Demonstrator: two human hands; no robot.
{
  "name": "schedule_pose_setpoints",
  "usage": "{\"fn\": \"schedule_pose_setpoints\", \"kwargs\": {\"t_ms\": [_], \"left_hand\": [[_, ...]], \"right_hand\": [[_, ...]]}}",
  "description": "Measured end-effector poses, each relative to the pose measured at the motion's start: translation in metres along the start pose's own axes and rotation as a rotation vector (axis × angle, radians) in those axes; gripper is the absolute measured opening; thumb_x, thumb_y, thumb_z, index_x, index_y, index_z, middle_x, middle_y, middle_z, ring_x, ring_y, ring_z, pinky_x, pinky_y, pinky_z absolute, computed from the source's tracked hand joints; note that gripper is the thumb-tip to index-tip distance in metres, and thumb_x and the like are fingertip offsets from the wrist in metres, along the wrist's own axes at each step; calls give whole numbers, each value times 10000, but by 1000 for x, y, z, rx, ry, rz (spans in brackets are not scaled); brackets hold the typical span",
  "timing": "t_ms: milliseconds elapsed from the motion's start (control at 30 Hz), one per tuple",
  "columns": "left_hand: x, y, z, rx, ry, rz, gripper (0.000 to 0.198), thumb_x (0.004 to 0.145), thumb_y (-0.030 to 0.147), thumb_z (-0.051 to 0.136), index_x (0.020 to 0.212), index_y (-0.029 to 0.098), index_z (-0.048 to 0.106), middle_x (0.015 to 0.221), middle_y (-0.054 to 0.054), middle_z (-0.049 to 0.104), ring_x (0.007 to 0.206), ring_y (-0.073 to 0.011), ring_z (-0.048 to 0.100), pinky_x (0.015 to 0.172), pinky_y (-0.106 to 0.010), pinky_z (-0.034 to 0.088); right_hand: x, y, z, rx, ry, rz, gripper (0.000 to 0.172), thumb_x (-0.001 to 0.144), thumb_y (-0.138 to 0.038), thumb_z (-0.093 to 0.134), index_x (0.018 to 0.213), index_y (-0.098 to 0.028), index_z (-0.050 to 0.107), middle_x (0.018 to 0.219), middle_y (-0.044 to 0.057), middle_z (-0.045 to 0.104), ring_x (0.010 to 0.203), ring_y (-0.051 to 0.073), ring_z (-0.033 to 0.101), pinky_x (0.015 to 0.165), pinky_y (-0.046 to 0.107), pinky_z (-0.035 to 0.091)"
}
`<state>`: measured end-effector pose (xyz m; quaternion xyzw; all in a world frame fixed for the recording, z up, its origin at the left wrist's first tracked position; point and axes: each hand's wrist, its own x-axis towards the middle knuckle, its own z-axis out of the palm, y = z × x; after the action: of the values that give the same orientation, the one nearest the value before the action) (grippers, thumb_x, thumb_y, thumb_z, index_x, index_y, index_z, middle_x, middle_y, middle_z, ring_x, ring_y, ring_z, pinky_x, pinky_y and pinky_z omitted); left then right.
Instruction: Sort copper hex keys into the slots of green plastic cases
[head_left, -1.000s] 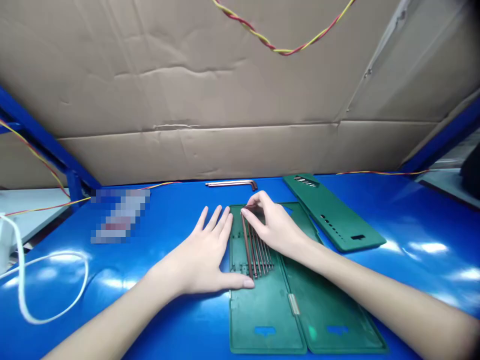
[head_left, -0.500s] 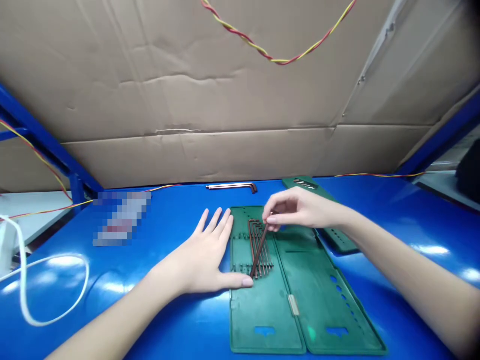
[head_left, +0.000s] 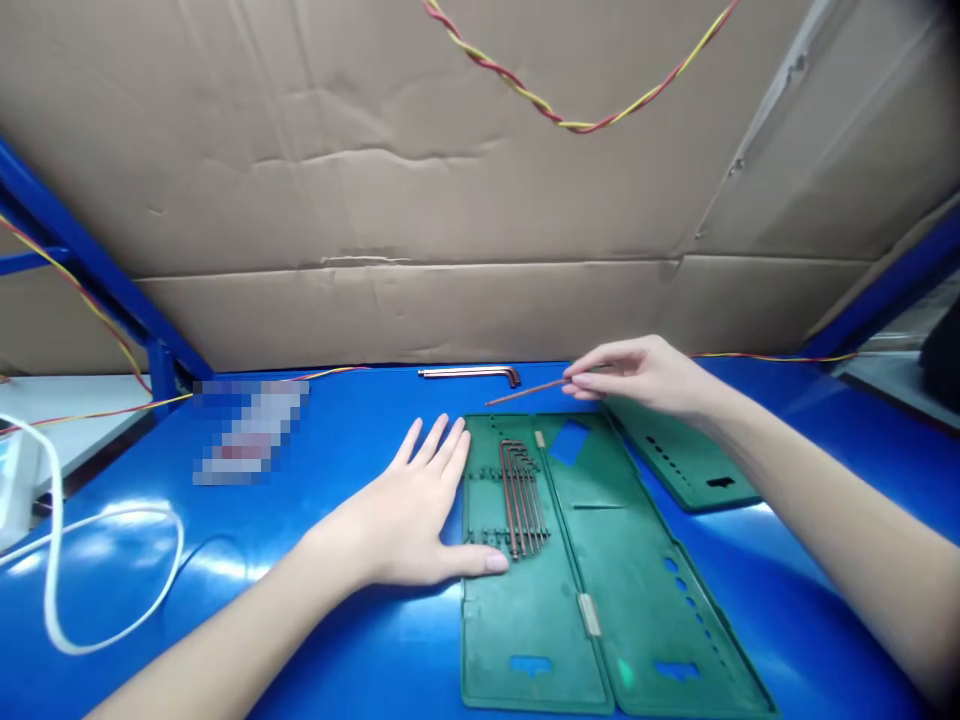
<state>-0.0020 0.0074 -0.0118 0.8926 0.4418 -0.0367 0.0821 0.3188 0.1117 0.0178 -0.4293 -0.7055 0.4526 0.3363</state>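
My left hand (head_left: pixel 412 510) lies flat with fingers spread, its thumb and fingertips against the left part of an opened green plastic case (head_left: pixel 532 610). Several copper-coloured hex keys (head_left: pixel 523 500) sit side by side in the holders of that case. Above the case's far end, my right hand (head_left: pixel 626 378) pinches one hex key (head_left: pixel 525 393) between thumb and fingers, its long arm pointing left. The short end of this key is hidden by the hand. Past the case, larger hex keys (head_left: pixel 469 373) lie together on the blue table.
A second green case (head_left: pixel 690 465) lies to the right, partly under my right forearm. A blurred-out packet (head_left: pixel 251 435) is at the left on the blue tabletop (head_left: pixel 337 410). A white cable (head_left: pixel 52 560) loops at the left edge. Cardboard (head_left: pixel 450 200) stands behind, with a twisted red-yellow wire (head_left: pixel 577 125).
My right hand has lifted a hex key away from the row in the case and moved up and right; the key has swung from steep to nearly level. My left hand stays in place.
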Motion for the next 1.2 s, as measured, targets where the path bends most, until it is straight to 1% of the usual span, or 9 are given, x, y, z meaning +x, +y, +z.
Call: {"fn": "schedule_pose_setpoints", "kwargs": {"t_ms": [100,233,300,433,567,767,900,1033,1200], "left_hand": [[-1,0,-1,-5,2,2,1224,844,950,289,1629,38,66,1651,-203,-36,1524,-390,-94,1241,-570,53],[-2,-3,3,-8,25,14,1201,850,933,342,1637,75,44,1660,-190,-5,1527,-393,-65,1241,-566,74],[-2,-4,6,-2,41,14,1191,854,922,369,1641,99,18,1665,-179,-2,1528,-395,-56,1241,-565,75],[-2,-5,7,5,39,7,1192,855,919,377,1640,111,-14,1669,-165,-22,1527,-399,-58,1239,-566,85],[-2,-3,3,-2,7,3,1206,851,924,367,1638,84,4,1666,-167,-40,1528,-401,-59,1243,-551,80],[-1,-1,-1,-23,-38,-24,1230,840,946,324,1632,62,4,1660,-168,-74,1522,-395,-96,1247,-547,57],[-1,-4,3,-27,-21,-11,1212,846,940,337,1635,90,-13,1660,-164,-72,1523,-392,-93,1245,-558,75],[-2,-8,10,-9,41,17,1175,862,910,393,1638,151,-61,1671,-139,-47,1528,-392,-58,1242,-563,101],[-2,-9,11,10,34,22,1179,865,911,375,1635,135,-64,1669,-148,-50,1529,-391,-55,1244,-561,70]], "right_hand": [[13,8,23,-19,107,-22,286,757,-410,828,935,-191,781,921,86,801,928,277,770,919,433,616],[33,8,54,-276,74,-89,128,860,-288,715,919,-191,775,869,64,800,812,245,777,801,374,629],[44,5,63,-473,57,-173,124,883,-213,666,917,-196,784,855,49,797,754,223,764,768,344,607],[67,2,72,-853,1,-346,171,907,-178,652,985,-208,801,979,70,793,896,239,733,873,341,539],[83,7,79,-1050,-11,-375,201,948,-191,612,1033,-200,794,994,104,773,1008,265,670,897,351,512],[89,23,84,-1008,75,-382,242,932,-227,659,1156,-174,733,1178,121,727,1099,262,649,958,352,500],[91,27,84,-953,80,-283,253,942,-228,644,1182,-202,722,1143,91,764,1073,258,699,946,343,508],[92,28,84,-922,109,-265,222,958,-193,606,1129,-216,747,1125,81,779,1065,250,716,950,334,510],[92,31,84,-893,145,-260,226,956,-197,603,1118,-226,758,1111,63,787,1042,242,728,957,331,512]]}}
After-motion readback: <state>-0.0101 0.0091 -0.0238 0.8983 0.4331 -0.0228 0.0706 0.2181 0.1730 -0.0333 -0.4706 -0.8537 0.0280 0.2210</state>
